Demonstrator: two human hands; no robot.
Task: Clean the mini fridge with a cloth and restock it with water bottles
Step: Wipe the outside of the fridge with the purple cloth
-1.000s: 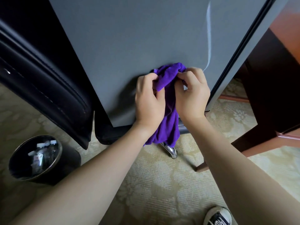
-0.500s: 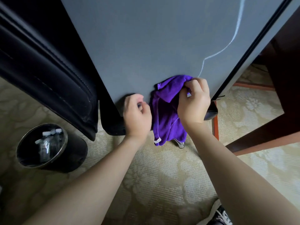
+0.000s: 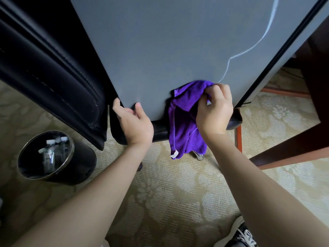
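Note:
The grey door of the mini fridge (image 3: 160, 50) fills the upper middle of the view and looks closed. My right hand (image 3: 214, 111) pinches a purple cloth (image 3: 183, 122) against the door's lower right part; the cloth hangs down past the bottom edge. My left hand (image 3: 133, 122) grips the door's lower left corner, thumb on the front face and fingers curled round the edge. Several clear water bottles (image 3: 51, 150) stand in a black bin (image 3: 78, 164) on the floor at the left.
A black leather chair (image 3: 44, 72) stands close against the fridge's left side. A dark wooden table leg (image 3: 292, 148) slants across at the right. Patterned beige carpet (image 3: 178, 193) covers the floor. My shoe (image 3: 243, 236) shows at the bottom right.
My left hand let go of the cloth and moved left to take the door's lower left corner. My right hand kept the cloth, which now hangs unfolded.

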